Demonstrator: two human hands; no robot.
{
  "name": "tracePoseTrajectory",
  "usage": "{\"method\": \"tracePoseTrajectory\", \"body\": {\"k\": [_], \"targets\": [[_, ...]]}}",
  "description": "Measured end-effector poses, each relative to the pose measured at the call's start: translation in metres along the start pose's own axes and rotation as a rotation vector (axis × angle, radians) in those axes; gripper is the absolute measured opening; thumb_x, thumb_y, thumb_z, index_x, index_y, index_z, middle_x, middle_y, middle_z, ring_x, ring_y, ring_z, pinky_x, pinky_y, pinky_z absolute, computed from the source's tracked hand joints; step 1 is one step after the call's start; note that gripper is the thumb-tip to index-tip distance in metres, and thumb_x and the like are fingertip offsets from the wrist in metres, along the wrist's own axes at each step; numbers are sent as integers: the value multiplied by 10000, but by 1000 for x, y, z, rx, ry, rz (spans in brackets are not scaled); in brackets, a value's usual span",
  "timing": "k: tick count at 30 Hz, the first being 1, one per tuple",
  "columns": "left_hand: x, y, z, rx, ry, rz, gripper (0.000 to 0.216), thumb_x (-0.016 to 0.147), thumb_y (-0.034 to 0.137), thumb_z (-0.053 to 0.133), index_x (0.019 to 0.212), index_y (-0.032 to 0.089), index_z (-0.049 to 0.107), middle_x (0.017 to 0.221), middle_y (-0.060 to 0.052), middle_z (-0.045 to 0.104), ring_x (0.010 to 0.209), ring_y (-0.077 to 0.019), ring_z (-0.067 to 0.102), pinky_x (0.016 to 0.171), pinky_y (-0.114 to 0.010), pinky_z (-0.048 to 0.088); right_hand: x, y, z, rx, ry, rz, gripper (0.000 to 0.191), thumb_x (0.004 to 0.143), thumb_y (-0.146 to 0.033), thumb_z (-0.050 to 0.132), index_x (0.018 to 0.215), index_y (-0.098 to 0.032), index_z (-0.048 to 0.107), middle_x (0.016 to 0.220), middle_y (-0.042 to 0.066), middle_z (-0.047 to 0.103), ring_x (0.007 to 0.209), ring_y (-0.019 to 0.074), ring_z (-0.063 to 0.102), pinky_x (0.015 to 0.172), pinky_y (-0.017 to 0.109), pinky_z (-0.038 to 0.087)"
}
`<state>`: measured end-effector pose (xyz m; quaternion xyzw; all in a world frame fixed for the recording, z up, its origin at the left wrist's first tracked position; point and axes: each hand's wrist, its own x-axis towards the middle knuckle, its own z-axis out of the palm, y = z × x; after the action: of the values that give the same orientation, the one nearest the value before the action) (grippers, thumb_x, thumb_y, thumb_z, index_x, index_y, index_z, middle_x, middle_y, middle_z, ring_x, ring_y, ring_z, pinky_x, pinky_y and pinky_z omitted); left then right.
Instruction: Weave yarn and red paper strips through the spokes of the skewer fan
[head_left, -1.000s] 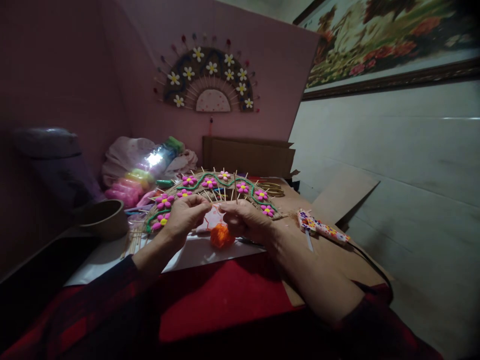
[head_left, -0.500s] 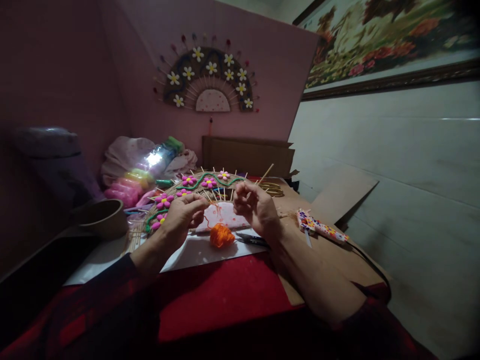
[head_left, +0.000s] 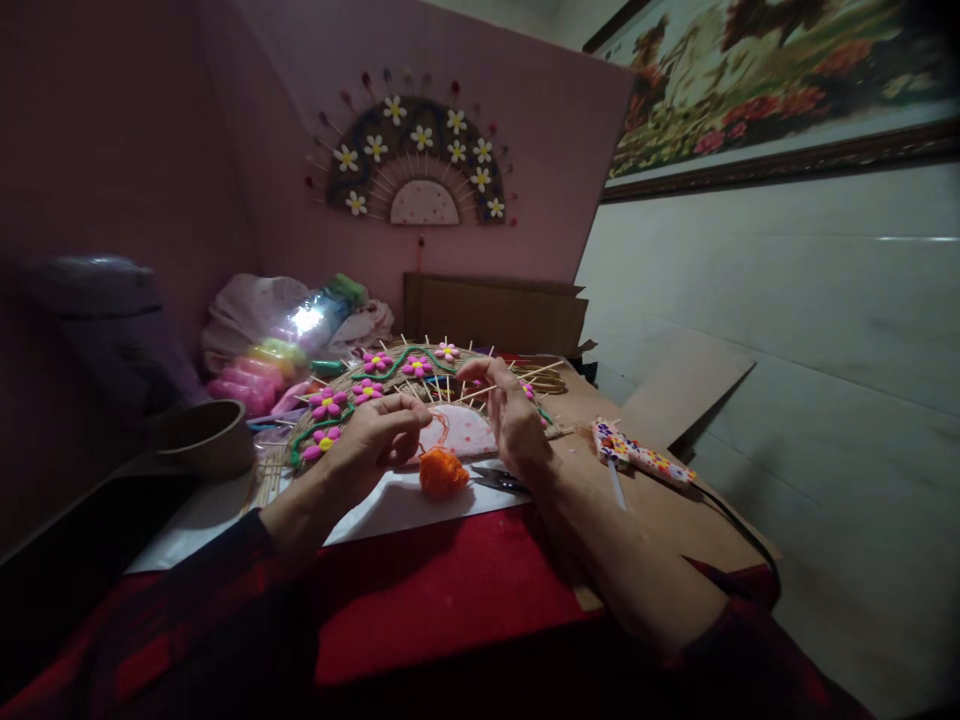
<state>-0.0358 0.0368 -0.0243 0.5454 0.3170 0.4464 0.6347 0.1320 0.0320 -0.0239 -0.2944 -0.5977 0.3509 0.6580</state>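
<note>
Head view: stick (head_left: 543, 371) aslant rightward, now flatter, in right hand (head_left: 519, 428), fingers clamped; yarn (head_left: 444, 473) pinched in left hand (head_left: 381, 432).

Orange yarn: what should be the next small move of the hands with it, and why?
Probably bring the thin stick in the right hand toward the orange strand: the left hand seems to pinch that strand, above the ball of yarn, and one end of the stick points that way.
</note>
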Motion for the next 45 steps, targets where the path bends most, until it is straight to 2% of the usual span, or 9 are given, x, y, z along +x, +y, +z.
{"method": "tracePoseTrajectory", "body": {"k": [5,8,15,23,33,37,45], "targets": [[2,-1,-1,35,-1,6,144,675,254,699,698,144,608,432,65,384,371,-33,262,384,-191,135,-4,-3,1,-31,-51,-5,418,916,-505,364,735,-195,577,715,-2,502,622,118,450,601,253,382],[2,-1,-1,39,17,10,143,677,259,694,706,136,625,441,64,375,378,-35,261,384,-193,127,-8,-5,3,-56,-85,-49,383,912,-471,423,694,-185,553,606,-26,448,540,101,416,529,241,355],[1,0,2,41,34,-8,156,671,255,691,652,134,594,445,67,365,388,-37,285,390,-186,149,-13,1,1,-282,-120,-131,359,910,-459,448,721,-180,574,654,-9,515,582,103,481,572,247,388],[0,0,3,41,20,-34,172,677,268,693,641,141,582,424,80,358,378,-33,281,406,-184,202,-13,3,1,-322,-136,-147,359,915,-455,439,728,-179,570,652,-9,525,565,100,486,554,246,389],[1,0,3,65,12,-21,194,680,279,689,618,137,571,418,78,368,377,-34,287,395,-181,184,-14,2,3,-297,-176,-140,378,909,-477,438,724,-174,568,642,-14,520,542,92,489,517,234,388],[-2,2,5,79,-2,-34,196,696,302,672,635,137,584,423,82,350,385,-34,272,414,-185,210,-14,0,7,-259,-218,-76,382,890,-490,467,689,-174,549,619,-21,517,542,90,484,542,235,399],[-1,-1,5,85,18,12,220,690,319,681,615,143,574,422,68,379,374,-39,277,394,-182,171,-10,8,7,117,-284,211,408,821,-542,539,693,-157,582,528,-47,487,449,74,457,460,213,367]]}}
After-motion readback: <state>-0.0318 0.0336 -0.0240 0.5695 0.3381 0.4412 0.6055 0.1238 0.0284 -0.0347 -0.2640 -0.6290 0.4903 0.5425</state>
